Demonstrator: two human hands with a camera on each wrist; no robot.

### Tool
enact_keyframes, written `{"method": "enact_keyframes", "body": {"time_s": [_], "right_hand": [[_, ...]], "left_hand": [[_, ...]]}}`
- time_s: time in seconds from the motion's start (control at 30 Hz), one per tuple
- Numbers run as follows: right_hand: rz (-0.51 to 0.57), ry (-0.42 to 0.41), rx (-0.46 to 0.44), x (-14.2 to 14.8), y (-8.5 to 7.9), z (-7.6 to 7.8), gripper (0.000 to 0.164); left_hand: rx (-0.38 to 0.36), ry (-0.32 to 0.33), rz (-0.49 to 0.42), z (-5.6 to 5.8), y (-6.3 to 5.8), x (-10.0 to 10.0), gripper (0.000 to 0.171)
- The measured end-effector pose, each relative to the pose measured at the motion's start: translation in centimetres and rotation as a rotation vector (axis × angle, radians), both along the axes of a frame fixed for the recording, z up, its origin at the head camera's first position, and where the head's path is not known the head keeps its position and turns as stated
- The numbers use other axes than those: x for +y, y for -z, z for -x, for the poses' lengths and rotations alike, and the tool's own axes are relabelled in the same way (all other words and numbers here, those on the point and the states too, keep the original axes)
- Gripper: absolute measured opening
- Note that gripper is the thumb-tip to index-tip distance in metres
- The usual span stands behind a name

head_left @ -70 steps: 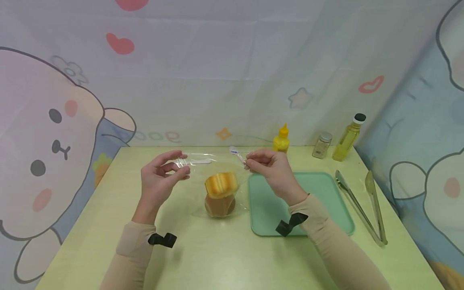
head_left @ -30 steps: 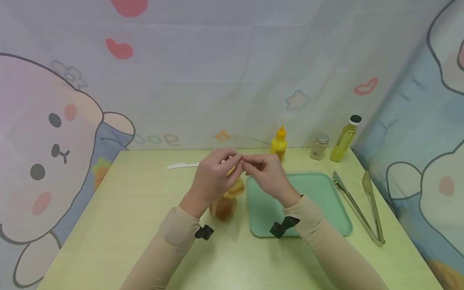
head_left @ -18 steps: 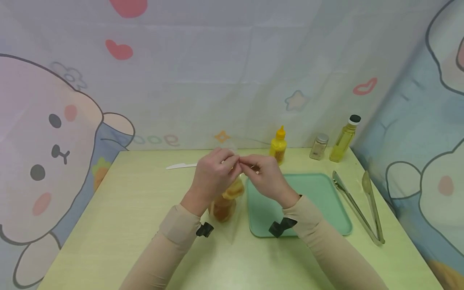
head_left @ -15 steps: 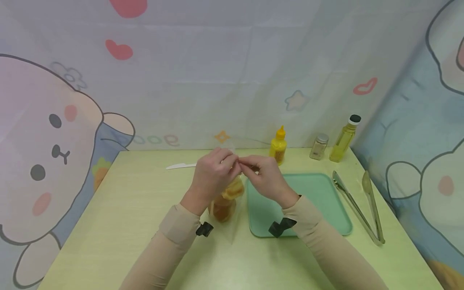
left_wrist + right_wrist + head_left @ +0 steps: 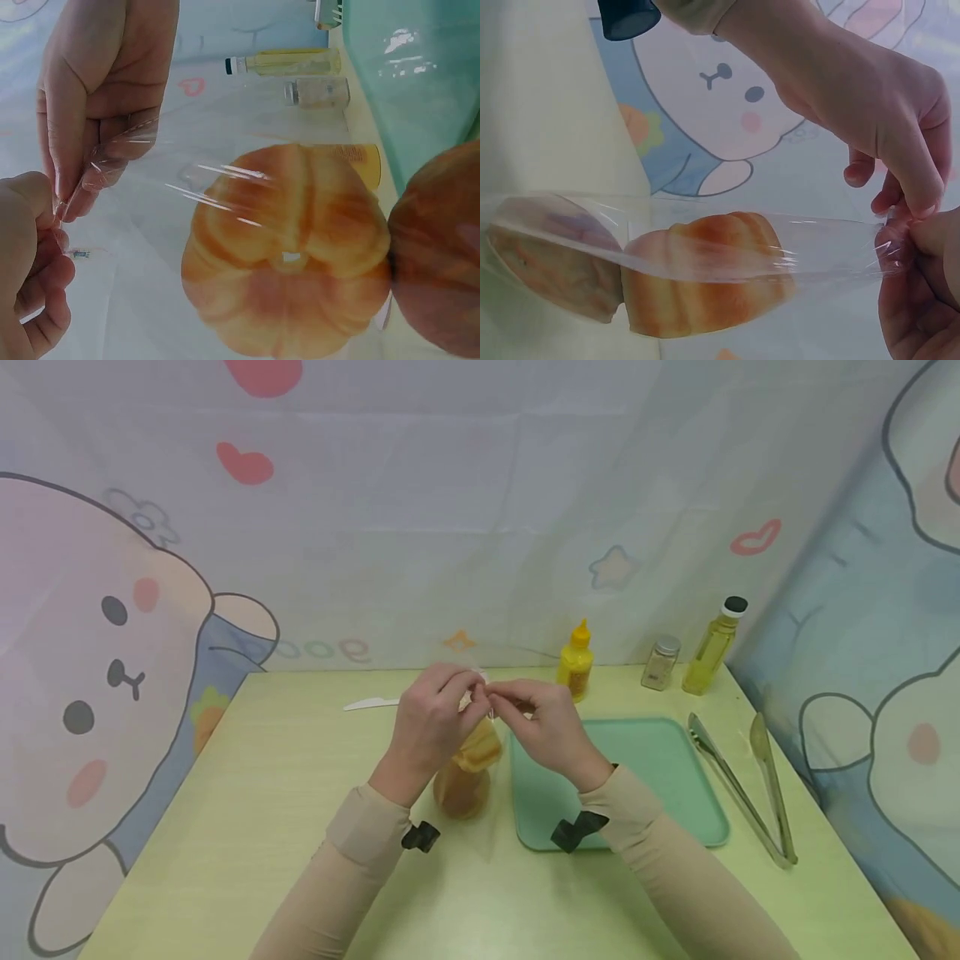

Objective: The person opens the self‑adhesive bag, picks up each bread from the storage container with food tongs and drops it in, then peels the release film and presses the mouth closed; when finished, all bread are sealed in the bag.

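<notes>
A pale surface [image 5: 285,827] carries everything, with a green tray [image 5: 622,785] on the person's right and metal tongs [image 5: 738,793] beyond it. Just left of the tray is the clear bag [image 5: 832,240], drawn upward to a narrow neck; whether its base rests on the surface I cannot tell. The left hand [image 5: 431,714] and right hand [image 5: 543,722] meet at that neck, the fingers of both pinching the gathered film. Inside, the golden bread [image 5: 480,747] sits above the brown bun [image 5: 461,793], the two touching. Filling therefore looks done and the mouth is bunched together; closing it seems the part under way, since no finished fastening shows. A white knife [image 5: 371,703] lies behind, partly hidden by the left hand. Smallest is a printed strip [image 5: 80,253] beside the left fingertips, its role unclear.
</notes>
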State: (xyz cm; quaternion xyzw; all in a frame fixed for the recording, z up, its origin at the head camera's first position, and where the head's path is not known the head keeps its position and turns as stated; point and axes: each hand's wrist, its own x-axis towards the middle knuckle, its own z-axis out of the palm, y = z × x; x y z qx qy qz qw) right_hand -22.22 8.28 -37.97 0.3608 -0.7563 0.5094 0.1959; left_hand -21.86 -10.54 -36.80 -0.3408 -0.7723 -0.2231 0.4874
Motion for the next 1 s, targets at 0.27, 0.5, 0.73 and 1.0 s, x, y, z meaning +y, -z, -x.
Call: {"method": "enact_keyframes", "body": {"time_s": [0.27,0.5,0.73,1.0], "right_hand": [[0.046,-0.009,0.028,-0.5,0.0,-0.1,0.018],[0.071,0.011,0.034,-0.1,0.2,0.0,0.014],[0.112,0.038,-0.083,0.8,0.7,0.5,0.014],[0.132,0.057,-0.173,1.4,0.5,0.8,0.014]], "left_hand": [[-0.041,0.048,-0.134,0.0,0.2,0.3,0.009],[-0.047,-0.008,-0.284,0.6,-0.4,-1.2,0.013],[-0.525,0.323,-0.576,0.4,-0.8,-3.4,0.012],[-0.683,0.460,-0.631,-0.3,-0.4,-6.2,0.007]]}}
